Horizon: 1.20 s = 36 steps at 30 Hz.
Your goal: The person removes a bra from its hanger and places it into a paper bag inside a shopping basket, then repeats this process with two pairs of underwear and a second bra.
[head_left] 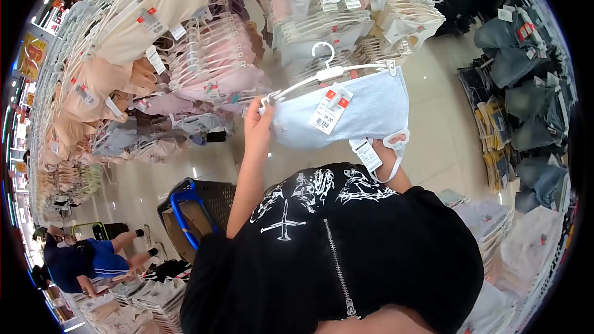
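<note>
A pale blue strapless top [346, 114] hangs from a white clip hanger [330, 73] in front of me. Pinched in my left hand [257, 124] is the clip end on the hanger's left side. My right hand [387, 156] is below the top's lower right corner, with its fingers partly hidden; a white strap [396, 167] loops around it, and the thumb side is closed on that strap. A price tag [331, 111] marked 19.00 lies over the top's front. Beside my right hand dangles a second white tag [366, 153].
Racks of pink and beige underwear [213, 55] stand ahead and left. Denim garments [526, 105] hang at the right. A dark shopping basket with a blue handle [185, 201] is at my left. Farther left is another person [93, 260]. Folded clothes [489, 229] lie near my right side.
</note>
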Available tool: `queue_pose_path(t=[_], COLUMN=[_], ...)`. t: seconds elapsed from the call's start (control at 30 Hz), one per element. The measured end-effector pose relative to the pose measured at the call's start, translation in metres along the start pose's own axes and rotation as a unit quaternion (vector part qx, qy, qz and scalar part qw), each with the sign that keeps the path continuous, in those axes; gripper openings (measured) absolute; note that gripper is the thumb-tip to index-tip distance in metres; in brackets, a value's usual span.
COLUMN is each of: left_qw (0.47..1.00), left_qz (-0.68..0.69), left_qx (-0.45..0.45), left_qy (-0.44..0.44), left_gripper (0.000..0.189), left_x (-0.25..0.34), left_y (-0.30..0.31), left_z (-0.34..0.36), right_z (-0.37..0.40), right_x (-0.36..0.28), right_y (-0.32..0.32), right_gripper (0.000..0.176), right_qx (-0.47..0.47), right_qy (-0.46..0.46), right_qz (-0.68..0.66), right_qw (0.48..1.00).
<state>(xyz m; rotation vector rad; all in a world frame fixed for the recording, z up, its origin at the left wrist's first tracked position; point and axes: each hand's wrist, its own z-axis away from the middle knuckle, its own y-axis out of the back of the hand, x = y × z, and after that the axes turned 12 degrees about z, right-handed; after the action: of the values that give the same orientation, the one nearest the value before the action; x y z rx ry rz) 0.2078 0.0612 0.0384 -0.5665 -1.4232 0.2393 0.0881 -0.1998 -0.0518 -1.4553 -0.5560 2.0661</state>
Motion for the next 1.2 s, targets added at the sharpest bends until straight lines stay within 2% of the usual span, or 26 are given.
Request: queue_pose_path(t=[0.2,0.43,0.47,0.77,0.9,1.07,1.2], left_qw=[0.999,0.998,0.997,0.991,0.99,0.986,0.969], left_qz=[-0.042,-0.029,-0.065,-0.134,-0.144,-0.163,-0.215], left_qx=[-0.005,-0.017,-0.011,0.017,-0.007,-0.033,-0.037], left_qy=[0.017,0.044,0.047,-0.024,-0.01,-0.031,-0.119], left_gripper=[0.024,0.026,0.027,0.025,0.03,0.028,0.028], left_x=[-0.014,-0.016,-0.014,-0.031,-0.035,-0.036,-0.043], left_y=[0.017,0.021,0.02,0.024,0.019,0.003,0.003], left_z=[0.008,0.019,0.021,0.026,0.019,0.013,0.007], right_z=[0.0,0.009,0.01,0.025,0.03,0.032,0.027], right_x=[0.0,0.007,0.007,0.018,0.02,0.016,0.003], right_y=[-0.001,-0.001,0.0,0.002,0.004,0.002,-0.001], right_gripper=[0.075,0.076,0.076,0.076,0.077,0.077,0.077], right_qx=[-0.009,-0.012,-0.013,0.0,0.013,0.031,0.053], right_qy=[-0.006,-0.022,-0.023,-0.021,-0.004,0.018,0.065], right_qz=[0.009,0.007,0.005,-0.019,-0.036,-0.056,-0.078], right_qw=[1.0,1.0,1.0,1.0,0.999,0.998,0.993])
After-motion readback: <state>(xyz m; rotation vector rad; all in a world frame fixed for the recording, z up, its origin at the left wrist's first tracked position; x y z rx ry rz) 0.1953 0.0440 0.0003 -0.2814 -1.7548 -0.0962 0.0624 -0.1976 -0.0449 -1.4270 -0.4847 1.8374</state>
